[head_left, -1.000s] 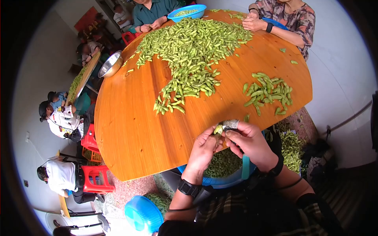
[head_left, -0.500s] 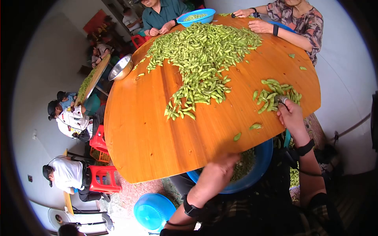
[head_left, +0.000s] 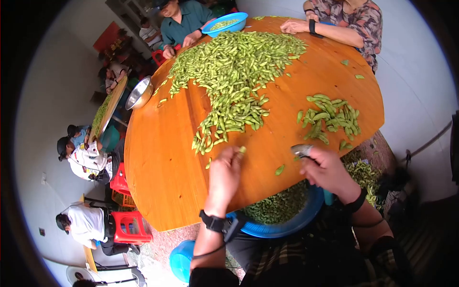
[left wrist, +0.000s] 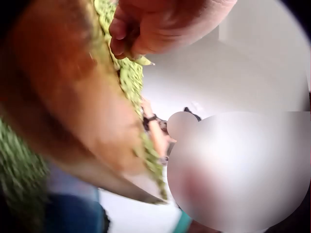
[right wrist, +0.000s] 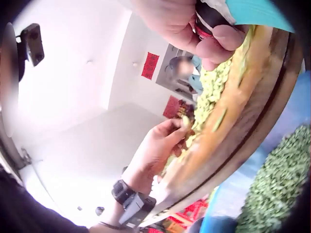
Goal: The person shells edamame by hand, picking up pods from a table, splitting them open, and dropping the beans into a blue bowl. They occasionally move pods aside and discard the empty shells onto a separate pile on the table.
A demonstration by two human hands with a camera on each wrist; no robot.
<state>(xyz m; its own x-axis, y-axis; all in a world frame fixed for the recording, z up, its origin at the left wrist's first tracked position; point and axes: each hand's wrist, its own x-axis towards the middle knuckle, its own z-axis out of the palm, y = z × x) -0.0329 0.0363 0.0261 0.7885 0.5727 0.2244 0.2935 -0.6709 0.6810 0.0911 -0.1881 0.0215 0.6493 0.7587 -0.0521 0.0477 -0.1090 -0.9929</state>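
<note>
My left hand [head_left: 224,176] is over the near part of the round wooden table [head_left: 162,182], pinching a green bean pod [head_left: 242,149] between thumb and fingers. In the left wrist view, the tip of the pod [left wrist: 143,61] sticks out past the curled fingers. My right hand [head_left: 327,168] hovers at the table's near right edge, gripping a dark tool with a teal handle [head_left: 328,197]; its kind is hidden by the hand. A grey wrap [head_left: 301,150] shows at its index finger. A small pile of pods [head_left: 330,117] lies just beyond this hand, and a loose pod [head_left: 279,170] lies left of it.
A large heap of pods [head_left: 234,67] spreads over the far table. Below the near edge sits a blue tub [head_left: 267,232] of green beans. Two people sit across, near a blue basin [head_left: 224,23]. A metal bowl [head_left: 139,93] stands at the left rim; red stools [head_left: 129,227] stand farther left.
Hands were together at the table edge; then my right hand reached to the small pile while the left was over the tub. Now the left is forward with a pod, the right drawn back.
</note>
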